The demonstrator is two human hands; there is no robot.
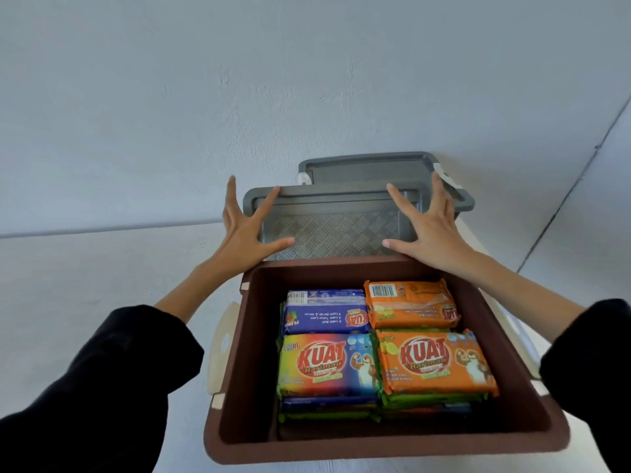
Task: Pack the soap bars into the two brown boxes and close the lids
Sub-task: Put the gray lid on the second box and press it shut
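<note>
A brown box (pixel 382 448) stands open in front of me, filled with stacked soap bars. On top lie two blue packs (pixel 327 365) at left and two orange packs (pixel 435 361) at right. Just behind the box a grey lid (pixel 331 230) with a chequered underside is tilted toward me. My left hand (pixel 244 230) is spread with straight fingers over the lid's left edge. My right hand (pixel 432 227) is spread the same way over its right edge. Whether the fingers touch the lid is unclear. A second grey lid (pixel 372 169) sits further back; what it covers is hidden.
Cream-coloured latch handles (pixel 222 346) hang at the brown box's left and right sides. The box rests on a white surface (pixel 68 285) set against a pale wall. A wall corner runs down at the right (pixel 580 175).
</note>
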